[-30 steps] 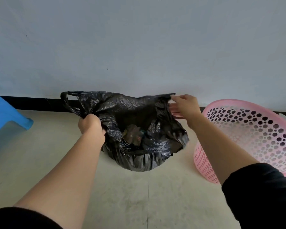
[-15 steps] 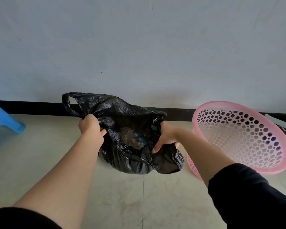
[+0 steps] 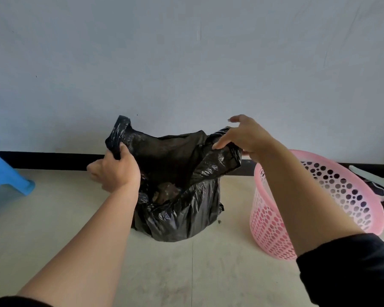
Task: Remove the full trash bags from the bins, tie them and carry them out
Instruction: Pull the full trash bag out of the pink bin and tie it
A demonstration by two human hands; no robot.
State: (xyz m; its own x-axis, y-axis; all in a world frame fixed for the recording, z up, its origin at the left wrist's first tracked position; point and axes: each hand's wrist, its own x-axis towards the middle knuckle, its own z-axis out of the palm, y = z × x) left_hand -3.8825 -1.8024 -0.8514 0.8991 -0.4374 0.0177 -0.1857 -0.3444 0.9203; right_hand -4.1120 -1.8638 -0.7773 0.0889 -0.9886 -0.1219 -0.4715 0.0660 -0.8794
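A black trash bag (image 3: 182, 209) stands on the floor by the wall, its mouth open and brownish rubbish showing inside. My left hand (image 3: 114, 169) grips the bag's left handle loop and holds it up. My right hand (image 3: 245, 136) holds up the right edge of the bag, thumb under the plastic; the other fingers are spread above it. The pink perforated bin (image 3: 319, 209) stands to the right of the bag, tilted, with no bag in it.
A blue plastic stool (image 3: 7, 176) is at the left edge. Some dark and white items (image 3: 379, 185) lie on the floor behind the pink bin. A black skirting strip (image 3: 53, 160) runs along the wall. The floor is pale tile.
My right hand has risen from low on the bag's right side to its upper right edge and lifted it. My left hand raised its handle. The bag's mouth now stands taller.
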